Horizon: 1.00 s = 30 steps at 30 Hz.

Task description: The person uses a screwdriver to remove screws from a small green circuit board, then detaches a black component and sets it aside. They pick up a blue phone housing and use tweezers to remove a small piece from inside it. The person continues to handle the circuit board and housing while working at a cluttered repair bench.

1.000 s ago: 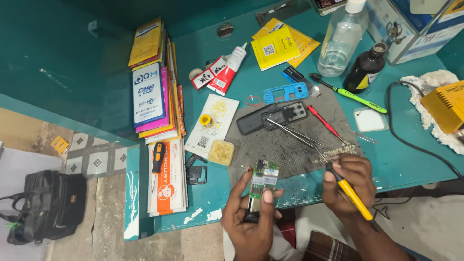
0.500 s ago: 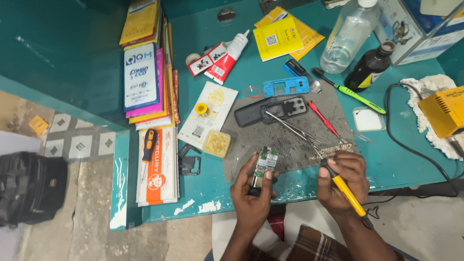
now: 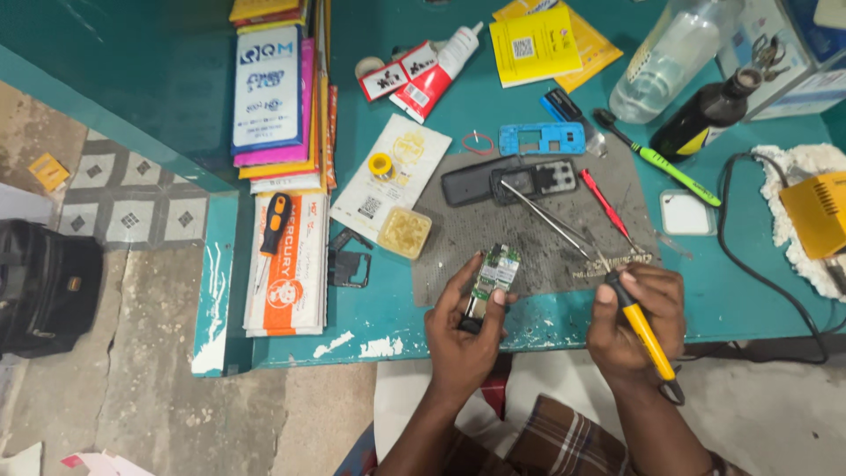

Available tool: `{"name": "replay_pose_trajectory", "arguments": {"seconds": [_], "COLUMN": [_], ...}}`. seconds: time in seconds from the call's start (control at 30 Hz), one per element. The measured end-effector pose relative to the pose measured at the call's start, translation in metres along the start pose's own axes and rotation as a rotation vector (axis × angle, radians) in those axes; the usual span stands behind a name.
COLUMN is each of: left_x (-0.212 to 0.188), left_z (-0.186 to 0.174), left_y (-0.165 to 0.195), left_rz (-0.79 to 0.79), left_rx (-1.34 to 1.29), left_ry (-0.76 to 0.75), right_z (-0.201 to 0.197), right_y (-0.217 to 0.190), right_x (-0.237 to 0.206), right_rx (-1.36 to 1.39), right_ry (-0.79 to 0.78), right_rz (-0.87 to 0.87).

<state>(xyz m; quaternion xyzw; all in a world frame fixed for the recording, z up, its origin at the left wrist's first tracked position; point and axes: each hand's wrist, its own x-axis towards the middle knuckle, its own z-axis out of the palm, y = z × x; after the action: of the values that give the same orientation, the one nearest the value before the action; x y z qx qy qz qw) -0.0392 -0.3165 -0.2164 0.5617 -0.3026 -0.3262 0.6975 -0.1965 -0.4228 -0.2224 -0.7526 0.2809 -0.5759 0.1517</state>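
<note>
My left hand (image 3: 463, 326) grips a small green circuit board (image 3: 493, 273) at the front edge of the grey work mat (image 3: 529, 234), holding it tilted upward. My right hand (image 3: 634, 313) is closed around a yellow-handled tool (image 3: 643, 330), its handle pointing back toward me and its tip hidden near my fingers. Metal tweezers (image 3: 546, 216) lie on the mat just beyond both hands. A dark phone housing (image 3: 507, 181) and a blue phone frame (image 3: 542, 138) lie at the mat's far side.
A stack of flat packets (image 3: 278, 97) and an orange-handled screwdriver (image 3: 273, 220) lie left. A glue tube (image 3: 436, 70), solder pot (image 3: 405, 232), clear bottle (image 3: 661, 57), dark bottle (image 3: 705, 115), green brush (image 3: 656, 159) and yellow soldering unit (image 3: 815, 211) surround the mat. A black bag (image 3: 44, 286) sits on the floor.
My left hand has raised the circuit board slightly toward the mat; the view has shifted leftward and closer. The right hand keeps hold of the yellow tool.
</note>
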Motion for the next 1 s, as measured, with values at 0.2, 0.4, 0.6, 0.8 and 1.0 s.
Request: {"name": "replay_pose_trajectory", "arguments": {"seconds": [0.2,0.4,0.6,0.8,1.0], "left_x": [-0.005,-0.007,-0.007,-0.021,-0.039], "left_z": [0.001,0.001,0.005,0.004,-0.008], "left_y": [-0.003,-0.001,0.001,0.027,0.054], "left_rz": [0.011,0.037,-0.023,-0.011,0.07], "left_rx": [0.018,0.013,-0.003,-0.026,0.018], "left_ry": [-0.011,-0.013,0.002,0.011,-0.012], "right_z": [-0.005,-0.01,-0.049,-0.029,-0.042], "right_y": [0.007,0.01,-0.015,-0.032,-0.062], "right_x": [-0.017,-0.007,0.0,-0.002,-0.007], "right_rx": [-0.008,-0.044,-0.213,0.1,0.171], "right_ry": [-0.003,0.239,0.278,0.217,-0.093], "right_rz": [0.01,-0.14,-0.321,-0.136,0.037]}}
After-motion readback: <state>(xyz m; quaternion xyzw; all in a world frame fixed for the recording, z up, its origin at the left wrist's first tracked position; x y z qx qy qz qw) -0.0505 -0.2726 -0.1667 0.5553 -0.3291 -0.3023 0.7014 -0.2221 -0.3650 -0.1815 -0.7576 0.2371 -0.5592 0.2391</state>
